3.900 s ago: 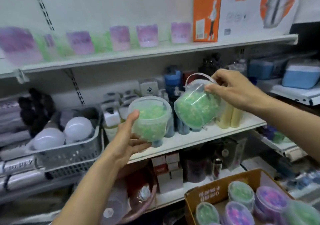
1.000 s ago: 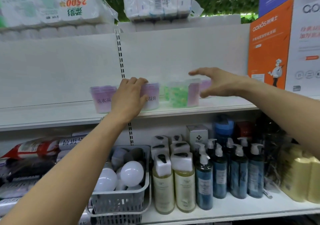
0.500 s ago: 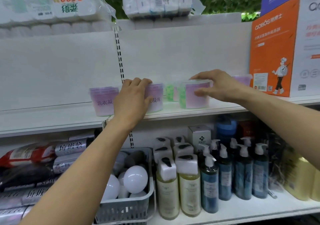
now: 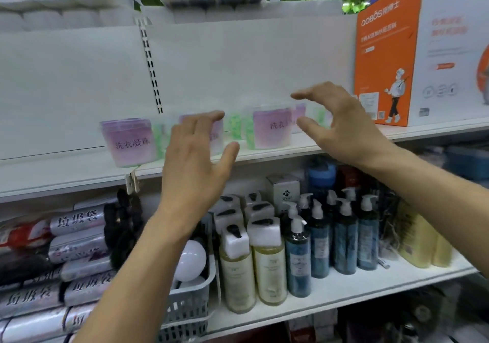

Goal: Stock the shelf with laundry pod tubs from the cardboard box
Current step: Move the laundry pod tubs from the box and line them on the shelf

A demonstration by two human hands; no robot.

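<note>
Several laundry pod tubs with purple labels stand in a row on the upper white shelf [image 4: 79, 173]. One tub [image 4: 129, 141] is at the left, a second tub [image 4: 217, 136] is half hidden behind my left hand, and a third tub [image 4: 270, 129] stands right of it. Green tubs [image 4: 235, 127] show behind them. My left hand [image 4: 195, 163] hovers in front of the middle tub, fingers spread, holding nothing. My right hand [image 4: 341, 126] is just right of the third tub, fingers apart and empty. The cardboard box is out of view.
An orange and white carton [image 4: 412, 51] stands at the right end of the same shelf. The shelf below carries pump bottles [image 4: 299, 255], a grey basket [image 4: 190, 305] with white bulbs, and rolled bags [image 4: 76, 221] at the left. Paper packs sit on top.
Both hands have let go of the tubs they held half a second ago and drawn back toward me, fingers spread. The tubs stay on the shelf.
</note>
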